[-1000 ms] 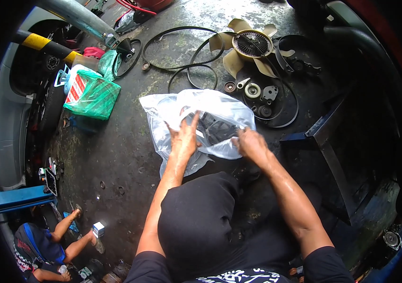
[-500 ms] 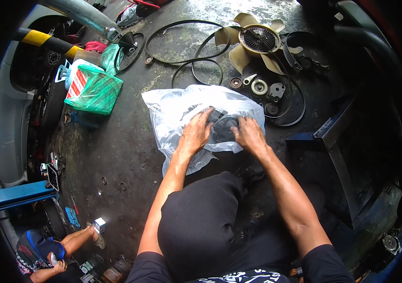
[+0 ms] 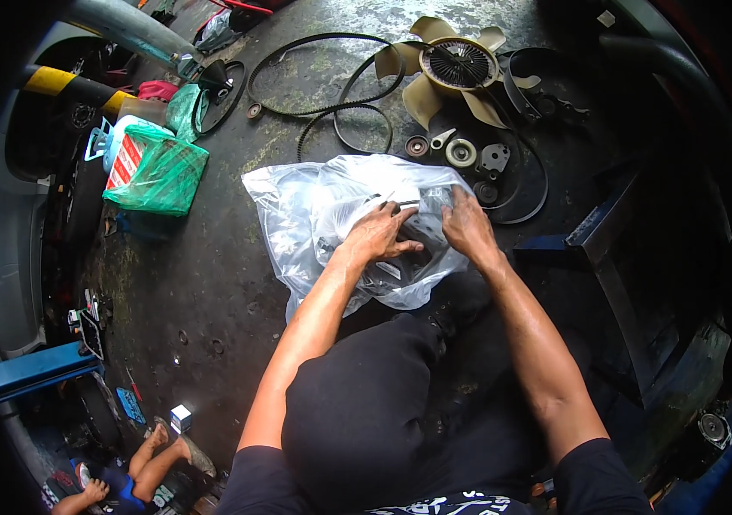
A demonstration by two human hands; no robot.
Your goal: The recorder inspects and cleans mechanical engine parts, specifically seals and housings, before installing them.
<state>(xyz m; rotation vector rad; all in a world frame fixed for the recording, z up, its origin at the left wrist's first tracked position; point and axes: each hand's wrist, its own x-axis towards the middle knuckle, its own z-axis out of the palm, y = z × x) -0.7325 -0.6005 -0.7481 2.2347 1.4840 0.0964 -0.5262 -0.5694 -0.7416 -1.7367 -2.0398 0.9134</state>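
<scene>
On the dark floor (image 3: pixel 198 292) we log a clear plastic bag (image 3: pixel 284 206), near a tan-bladed fan (image 3: pixel 458 65), a dark part (image 3: pixel 428 226) inside it. We see the left hand (image 3: pixel 380 233) half open over the part, thumb spread, no grip evident; the right hand (image 3: pixel 470 227) bends its fingers at the bag's right side, hold unclear to us.
</scene>
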